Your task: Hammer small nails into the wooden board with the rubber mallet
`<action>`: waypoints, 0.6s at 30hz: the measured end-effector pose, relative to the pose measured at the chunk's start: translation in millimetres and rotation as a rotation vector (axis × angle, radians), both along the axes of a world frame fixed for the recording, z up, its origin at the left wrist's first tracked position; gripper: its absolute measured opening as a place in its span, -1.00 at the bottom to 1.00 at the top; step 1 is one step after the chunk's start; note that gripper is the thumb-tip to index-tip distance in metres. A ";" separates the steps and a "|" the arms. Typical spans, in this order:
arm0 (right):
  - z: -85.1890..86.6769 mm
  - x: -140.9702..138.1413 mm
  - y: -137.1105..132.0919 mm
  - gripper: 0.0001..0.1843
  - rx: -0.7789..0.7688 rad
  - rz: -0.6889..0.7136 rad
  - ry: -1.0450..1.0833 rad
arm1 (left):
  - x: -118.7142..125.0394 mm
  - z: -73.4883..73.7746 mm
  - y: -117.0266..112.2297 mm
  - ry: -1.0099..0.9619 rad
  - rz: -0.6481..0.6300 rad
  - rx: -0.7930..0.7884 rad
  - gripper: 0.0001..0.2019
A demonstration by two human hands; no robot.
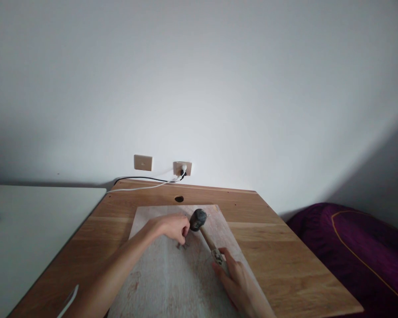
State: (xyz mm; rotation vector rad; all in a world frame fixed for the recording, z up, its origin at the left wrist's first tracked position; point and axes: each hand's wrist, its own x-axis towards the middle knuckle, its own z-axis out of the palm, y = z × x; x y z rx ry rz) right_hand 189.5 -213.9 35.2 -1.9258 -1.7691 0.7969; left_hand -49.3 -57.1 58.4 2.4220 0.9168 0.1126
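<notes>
A pale wooden board [172, 282] lies on a brown wooden table [272, 251]. My left hand [172, 227] is closed in a pinch over a small nail [181, 244] that stands on the board. My right hand [237, 278] grips the wooden handle of a hammer [204, 229]. The hammer's dark head sits just right of my left fingers, a little above the nail. Other small metal bits by the nail are too small to name.
A white table [29, 229] adjoins on the left, with a grey object at its left edge. Wall sockets [182, 168] with a plugged white cable sit behind the table. A dark purple cushion [351, 251] lies at the right. A round hole [179, 199] pierces the tabletop.
</notes>
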 end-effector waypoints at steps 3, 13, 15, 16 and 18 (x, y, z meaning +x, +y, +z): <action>6.9 -2.6 -0.9 -0.42 -0.035 0.013 -0.002 | -8.9 4.9 6.2 -0.001 0.051 -0.008 -0.90; 5.5 -1.2 -2.1 -0.48 -0.008 0.022 0.027 | -46.2 20.0 27.5 -0.146 0.215 0.038 -0.76; 1.2 0.0 -0.8 -0.47 0.004 0.013 0.018 | -45.8 17.5 28.7 -0.157 0.201 0.051 -0.74; -0.1 0.4 -0.3 -0.46 0.004 0.019 0.015 | -44.9 16.2 29.1 -0.151 0.193 0.064 -0.75; -1.1 0.5 0.6 -0.43 -0.006 0.027 0.009 | -42.7 13.7 30.0 -0.132 0.183 0.089 -0.78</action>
